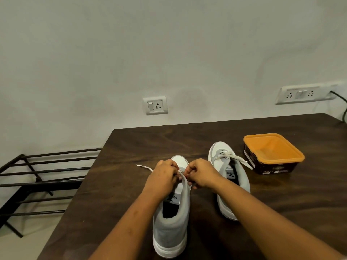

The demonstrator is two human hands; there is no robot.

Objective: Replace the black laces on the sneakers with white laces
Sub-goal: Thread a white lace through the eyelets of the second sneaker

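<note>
Two grey and white sneakers stand on the dark wooden table (116, 194), heels toward me. Over the eyelets of the left sneaker (171, 222) my left hand (163, 180) and my right hand (201, 175) sit close together, fingers curled. Each pinches part of a white lace (185, 182) that runs between them. One end of this lace (144, 167) trails left across the table. The right sneaker (228, 175) carries a white lace (231, 157) through its front eyelets, its ends loose to the right. No black lace is in view.
An open orange tub with dark sides (273, 153) stands right of the right sneaker. A black metal rack (37, 177) stands beside the table's left edge. Wall sockets (155, 105) sit behind the table, and a black cable (344, 107) hangs at the far right.
</note>
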